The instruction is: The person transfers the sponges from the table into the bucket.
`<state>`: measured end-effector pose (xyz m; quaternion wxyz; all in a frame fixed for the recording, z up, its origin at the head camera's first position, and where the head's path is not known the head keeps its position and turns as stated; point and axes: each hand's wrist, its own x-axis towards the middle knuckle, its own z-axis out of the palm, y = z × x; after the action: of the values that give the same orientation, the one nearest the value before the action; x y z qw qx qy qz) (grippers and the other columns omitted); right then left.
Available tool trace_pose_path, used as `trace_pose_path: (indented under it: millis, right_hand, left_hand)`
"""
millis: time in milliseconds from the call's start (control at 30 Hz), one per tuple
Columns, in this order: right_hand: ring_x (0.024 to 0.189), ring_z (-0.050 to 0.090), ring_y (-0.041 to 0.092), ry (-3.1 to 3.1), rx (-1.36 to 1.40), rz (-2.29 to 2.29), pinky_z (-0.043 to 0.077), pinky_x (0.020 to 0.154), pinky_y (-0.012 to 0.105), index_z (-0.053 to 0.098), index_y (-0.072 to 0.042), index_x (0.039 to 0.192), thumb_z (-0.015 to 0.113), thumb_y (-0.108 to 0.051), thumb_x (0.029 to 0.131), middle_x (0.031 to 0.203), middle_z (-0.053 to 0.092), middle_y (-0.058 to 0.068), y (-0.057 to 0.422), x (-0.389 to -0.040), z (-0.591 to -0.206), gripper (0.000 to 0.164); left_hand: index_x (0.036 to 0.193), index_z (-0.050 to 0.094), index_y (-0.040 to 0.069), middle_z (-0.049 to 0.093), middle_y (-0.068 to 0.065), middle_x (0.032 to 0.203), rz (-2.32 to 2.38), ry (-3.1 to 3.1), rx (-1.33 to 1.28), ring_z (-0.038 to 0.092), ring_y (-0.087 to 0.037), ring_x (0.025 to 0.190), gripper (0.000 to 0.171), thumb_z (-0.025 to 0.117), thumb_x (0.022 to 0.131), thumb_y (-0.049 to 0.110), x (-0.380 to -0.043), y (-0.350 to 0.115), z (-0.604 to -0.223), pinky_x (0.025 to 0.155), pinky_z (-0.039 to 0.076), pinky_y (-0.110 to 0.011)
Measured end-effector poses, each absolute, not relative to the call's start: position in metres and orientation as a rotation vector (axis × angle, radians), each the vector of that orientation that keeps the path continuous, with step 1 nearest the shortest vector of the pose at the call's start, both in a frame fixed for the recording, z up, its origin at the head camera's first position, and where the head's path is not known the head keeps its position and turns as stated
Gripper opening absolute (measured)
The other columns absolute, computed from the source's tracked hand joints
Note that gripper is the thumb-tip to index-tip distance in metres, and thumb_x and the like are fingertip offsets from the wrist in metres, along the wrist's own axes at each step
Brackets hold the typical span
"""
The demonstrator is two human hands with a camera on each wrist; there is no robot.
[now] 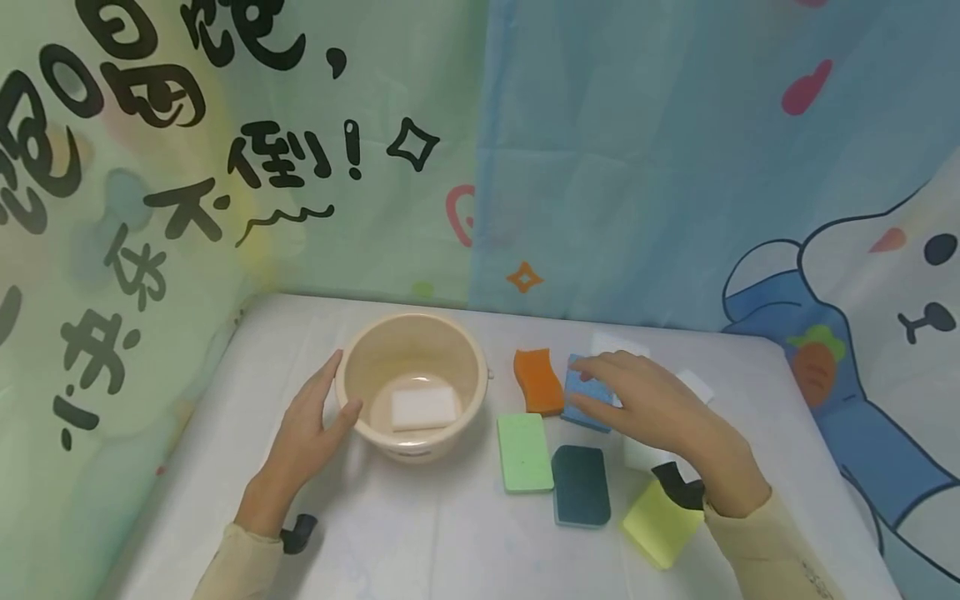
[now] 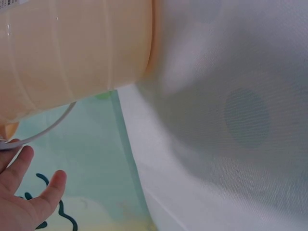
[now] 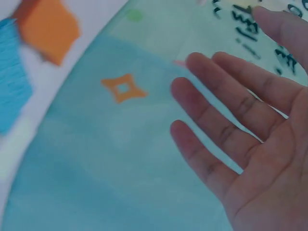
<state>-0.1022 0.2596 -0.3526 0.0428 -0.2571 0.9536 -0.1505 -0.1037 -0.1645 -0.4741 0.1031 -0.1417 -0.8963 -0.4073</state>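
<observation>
Head view: cream bucket (image 1: 416,346) at center, round and smooth, mouth facing up and toward the camera. White block (image 1: 423,408) lies inside on the bottom, long axis left-right. Left hand (image 1: 303,433) is at the bucket's left rim, fingers extended, not clenched. Blue sponge (image 1: 588,386) sits right of center: flat, straight-edged, its long axis apparently up-down, top leaning slightly right (right part is under the hand, so not certain). Right hand (image 1: 651,396) is over it, fingers spread, not gripping it. Orange sponge (image 1: 537,381), wavy-sided, is just left of the blue one; light green sponge (image 1: 525,454) and dark teal sponge (image 1: 582,486) are below.

Left wrist: bucket fills the upper left, ribbed wall, its axis roughly left-right, base toward the right. Thin pale handle curves below; left-hand fingers are loosely spread near it.

Right wrist: right hand at right, open palm, nothing held. Blue sponge at left edge, rough-textured, cut off; orange sponge upper left, blurred.
</observation>
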Motion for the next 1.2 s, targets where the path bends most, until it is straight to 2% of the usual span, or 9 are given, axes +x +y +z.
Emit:
trace_pose_path:
  millis: [200, 433, 700, 800, 900, 1100, 1200]
  right_hand:
    - [0.106, 0.062, 0.029, 2.930, -0.605, -0.571, 0.054, 0.089, 0.053, 0.062, -0.003, 0.132, 0.068, -0.030, 0.097, 0.118, 0.067, 0.010, 0.300, -0.087, -0.375, 0.045]
    - [0.111, 0.058, 0.041, 2.989, -0.355, -0.617, 0.051, 0.088, 0.063, 0.057, 0.002, 0.133, 0.071, -0.031, 0.094, 0.128, 0.060, 0.024, 0.353, -0.085, -0.404, 0.052]
    - [0.123, 0.041, 0.055, 3.034, -0.181, -0.641, 0.038, 0.096, 0.073, 0.049, 0.010, 0.135, 0.077, -0.029, 0.088, 0.134, 0.048, 0.036, 0.401, -0.091, -0.443, 0.067]
    - [0.122, 0.041, 0.055, 3.087, -0.205, -0.679, 0.037, 0.095, 0.073, 0.047, 0.013, 0.135, 0.081, -0.024, 0.084, 0.132, 0.048, 0.037, 0.415, -0.094, -0.455, 0.071]
    - [0.122, 0.039, 0.057, 3.094, -0.202, -0.695, 0.035, 0.095, 0.075, 0.043, 0.015, 0.137, 0.084, -0.024, 0.080, 0.133, 0.045, 0.038, 0.427, -0.096, -0.466, 0.080]
    - [0.127, 0.028, 0.064, 2.984, -0.039, -0.645, 0.028, 0.099, 0.078, 0.020, 0.020, 0.147, 0.082, -0.038, 0.081, 0.141, 0.030, 0.046, 0.440, -0.101, -0.481, 0.108]
    - [0.126, 0.029, 0.065, 2.959, 0.015, -0.625, 0.029, 0.098, 0.079, 0.017, 0.021, 0.147, 0.082, -0.040, 0.080, 0.140, 0.029, 0.047, 0.443, -0.102, -0.487, 0.111]
  left_hand:
    - [0.159, 0.028, 0.010, 0.036, -0.013, 0.158, -1.197, -2.650, -0.419, 0.034, -0.034, 0.143, 0.071, 0.057, 0.101, 0.039, -0.104, -0.164, -0.474, 0.115, 0.029, -0.056]
    - [0.159, 0.028, 0.010, 0.037, -0.014, 0.157, -1.208, -2.639, -0.420, 0.035, -0.035, 0.143, 0.071, 0.057, 0.101, 0.038, -0.104, -0.165, -0.473, 0.115, 0.029, -0.057]
    - [0.158, 0.028, 0.010, 0.037, -0.015, 0.157, -1.205, -2.652, -0.408, 0.035, -0.036, 0.143, 0.071, 0.058, 0.100, 0.038, -0.102, -0.165, -0.473, 0.115, 0.029, -0.058]
    - [0.158, 0.028, 0.010, 0.037, -0.015, 0.157, -1.203, -2.646, -0.410, 0.035, -0.036, 0.142, 0.071, 0.058, 0.100, 0.037, -0.102, -0.165, -0.473, 0.114, 0.029, -0.057]
    - [0.158, 0.029, 0.009, 0.038, -0.015, 0.157, -1.199, -2.639, -0.409, 0.036, -0.036, 0.142, 0.071, 0.059, 0.100, 0.037, -0.101, -0.164, -0.472, 0.114, 0.030, -0.057]
    - [0.158, 0.029, 0.009, 0.037, -0.014, 0.157, -1.208, -2.636, -0.417, 0.035, -0.035, 0.142, 0.071, 0.058, 0.100, 0.037, -0.102, -0.164, -0.474, 0.114, 0.030, -0.057]
    - [0.158, 0.028, 0.009, 0.036, -0.014, 0.157, -1.211, -2.632, -0.427, 0.035, -0.035, 0.143, 0.071, 0.058, 0.100, 0.037, -0.103, -0.164, -0.476, 0.115, 0.029, -0.056]
